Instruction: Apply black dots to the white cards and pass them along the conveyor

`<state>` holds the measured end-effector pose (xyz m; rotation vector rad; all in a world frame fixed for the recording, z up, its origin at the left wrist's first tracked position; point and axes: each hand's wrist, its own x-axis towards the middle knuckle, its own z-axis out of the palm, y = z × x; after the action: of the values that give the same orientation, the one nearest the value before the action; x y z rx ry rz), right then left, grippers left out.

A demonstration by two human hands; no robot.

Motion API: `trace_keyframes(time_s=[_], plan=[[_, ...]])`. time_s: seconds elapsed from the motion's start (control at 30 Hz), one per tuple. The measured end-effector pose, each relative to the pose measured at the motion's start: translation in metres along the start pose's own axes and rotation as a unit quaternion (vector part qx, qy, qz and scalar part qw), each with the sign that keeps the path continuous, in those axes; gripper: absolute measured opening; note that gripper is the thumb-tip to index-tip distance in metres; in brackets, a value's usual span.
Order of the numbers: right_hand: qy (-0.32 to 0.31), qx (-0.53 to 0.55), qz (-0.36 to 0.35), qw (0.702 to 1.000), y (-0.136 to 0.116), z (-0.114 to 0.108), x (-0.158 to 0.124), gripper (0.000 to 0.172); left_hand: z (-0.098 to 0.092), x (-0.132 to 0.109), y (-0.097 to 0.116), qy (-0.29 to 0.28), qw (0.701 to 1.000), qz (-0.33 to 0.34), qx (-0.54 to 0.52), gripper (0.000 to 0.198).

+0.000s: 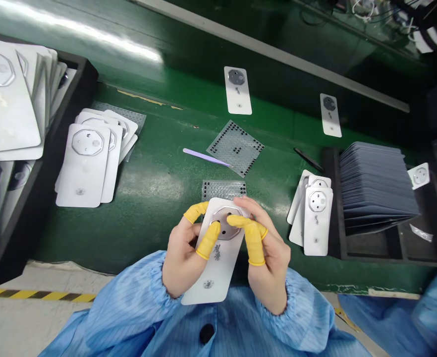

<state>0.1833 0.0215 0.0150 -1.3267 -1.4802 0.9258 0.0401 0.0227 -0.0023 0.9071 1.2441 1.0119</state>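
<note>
Work on a green surface [159, 213], from left to right. At far left, a black tray [51, 171] holds leaning white panels [6, 111]. Just beside it, an overlapping stack of panels [82, 173] partly covers a bubble-textured sheet [140, 120]. Purple tweezers [205, 156] lie with their tips on a clear sheet [237, 148] bearing black dots. The left hand [183, 263] grips a white panel [213, 270], its yellow-covered thumb on the face; the panel is tilted at the near edge, before a second dotted sheet [224, 189]. The right hand [266, 260] rests yellow-covered fingertips at the panel's octagonal recess; whether its grip pinches anything cannot be told. Beyond lies a single panel [239, 101]. Further right are a fanned panel stack [317, 230], a slim black tool [307, 158], another single panel [331, 121], and a compartmented tray [331, 166] packed with dark sheets [378, 183].
</note>
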Motion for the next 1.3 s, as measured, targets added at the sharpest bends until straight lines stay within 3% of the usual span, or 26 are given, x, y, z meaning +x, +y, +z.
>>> trace_keyframes(time_s=[0.23, 0.5, 0.7, 0.83, 0.97, 1.03, 1.13, 1.23, 1.3], plan=[[-0.011, 0.091, 0.064, 0.994, 0.004, -0.001, 0.002, 0.026, -0.003, 0.006, 0.003, 0.008, 0.997, -0.053, -0.057, 0.036], [-0.020, 0.120, 0.078, 0.990, 0.007, 0.004, 0.000, 0.025, -0.006, 0.011, 0.002, 0.007, 0.994, -0.084, -0.064, 0.039], [-0.010, 0.133, 0.074, 0.988, 0.011, -0.002, 0.008, 0.022, -0.006, 0.009, 0.004, -0.037, 0.985, -0.115, -0.119, 0.049], [-0.012, 0.132, 0.067, 0.989, 0.013, 0.001, 0.009, 0.021, -0.005, 0.012, 0.007, -0.016, 0.990, -0.104, -0.096, 0.039], [-0.051, 0.170, 0.109, 0.978, 0.024, 0.017, -0.004, 0.058, 0.003, 0.021, 0.000, 0.059, 0.996, -0.032, -0.061, 0.037], [-0.058, 0.167, 0.128, 0.976, 0.033, 0.019, -0.010, 0.067, 0.008, 0.024, -0.006, 0.043, 0.997, -0.015, -0.058, 0.042], [-0.028, 0.133, 0.111, 0.985, 0.052, -0.007, -0.004, 0.065, 0.010, 0.026, -0.017, -0.023, 0.999, 0.019, -0.018, 0.048], [0.033, -0.037, 0.064, 0.997, 0.070, -0.072, 0.014, 0.065, 0.001, 0.028, -0.023, -0.018, 0.995, 0.099, 0.028, 0.050], [0.060, -0.213, 0.050, 0.974, 0.078, -0.122, 0.021, 0.063, -0.007, 0.032, -0.026, -0.008, 0.991, 0.124, 0.037, 0.050]])
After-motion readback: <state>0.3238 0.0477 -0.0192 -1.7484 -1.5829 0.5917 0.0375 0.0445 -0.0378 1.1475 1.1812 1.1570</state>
